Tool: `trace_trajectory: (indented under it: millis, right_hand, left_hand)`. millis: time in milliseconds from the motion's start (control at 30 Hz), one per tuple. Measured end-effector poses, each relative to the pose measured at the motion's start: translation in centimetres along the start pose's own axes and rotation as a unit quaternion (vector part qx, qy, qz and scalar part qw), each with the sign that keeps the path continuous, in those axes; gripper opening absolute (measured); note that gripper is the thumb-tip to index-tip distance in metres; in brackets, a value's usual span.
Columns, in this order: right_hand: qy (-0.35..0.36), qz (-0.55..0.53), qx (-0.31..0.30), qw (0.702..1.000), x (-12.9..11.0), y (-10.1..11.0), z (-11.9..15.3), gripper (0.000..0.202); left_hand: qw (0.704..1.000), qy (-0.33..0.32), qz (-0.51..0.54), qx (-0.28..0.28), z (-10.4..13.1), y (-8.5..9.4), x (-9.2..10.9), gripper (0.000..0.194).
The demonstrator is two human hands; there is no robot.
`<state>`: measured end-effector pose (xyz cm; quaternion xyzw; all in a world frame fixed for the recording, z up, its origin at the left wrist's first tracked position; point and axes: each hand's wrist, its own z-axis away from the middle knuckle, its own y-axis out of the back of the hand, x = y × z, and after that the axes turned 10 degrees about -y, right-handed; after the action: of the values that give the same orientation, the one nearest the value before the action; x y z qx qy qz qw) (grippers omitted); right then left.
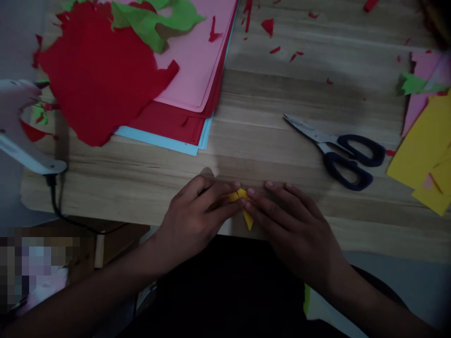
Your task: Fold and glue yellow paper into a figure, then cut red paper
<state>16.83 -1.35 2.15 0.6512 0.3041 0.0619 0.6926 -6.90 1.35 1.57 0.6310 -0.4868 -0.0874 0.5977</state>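
Note:
Near the front edge of the table, a small folded piece of yellow paper point(248, 219) is held between both my hands. My left hand point(197, 211) pinches its left side, thumb and fingers closed on it. From the other side, my right hand point(296, 220) grips the paper with thumb and index finger, its other fingers stretched over the tabletop. A pointed yellow flap sticks out below the fingertips, and the rest of the fold is partly covered. Scissors point(338, 152) with dark handles lie beyond my right hand, blades slightly apart.
A stack of coloured paper point(190, 84) lies at the back left, with crumpled red paper point(102, 80) and green paper point(158, 23) on it. A white glue gun point(28, 131) with a black cord stands at the left edge. Yellow sheets point(419, 155) lie at right; red scraps point(268, 26) are scattered behind.

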Motion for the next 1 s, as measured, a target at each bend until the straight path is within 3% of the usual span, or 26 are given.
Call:
trace_trajectory:
  millis: [167, 300, 433, 667, 833, 1000]
  right_hand:
    - [-0.036, 0.019, 0.004, 0.999, -1.4, -0.3, 0.3, 0.047]
    - [-0.029, 0.005, 0.005, 1.000, -1.1, -0.5, 0.5, 0.049]
    - [-0.022, 0.006, 0.000, 1.000, -0.5, -0.7, 0.7, 0.051]
    - [-0.025, -0.005, 0.005, 1.000, -0.2, -1.0, 0.9, 0.050]
    - [-0.024, -0.008, 0.004, 1.000, -0.1, -1.0, 0.7, 0.051]
    - [-0.031, -0.010, 0.020, 0.999, -0.4, -1.3, 1.4, 0.051]
  left_hand:
    - [1.000, 0.005, 0.002, -0.003, -0.1, 0.1, 0.0, 0.032]
    - [1.000, 0.000, -0.004, 0.000, 0.1, 0.0, -0.1, 0.037]
    - [0.998, -0.009, -0.055, -0.034, 0.1, 0.3, -0.1, 0.042]
    - [0.988, 0.074, -0.136, 0.006, -0.4, 0.3, -0.4, 0.031]
    - [0.990, -0.021, -0.134, -0.050, 0.0, 0.3, 0.4, 0.042]
    - [0.976, -0.012, -0.193, -0.100, 0.1, 0.5, 1.6, 0.042]
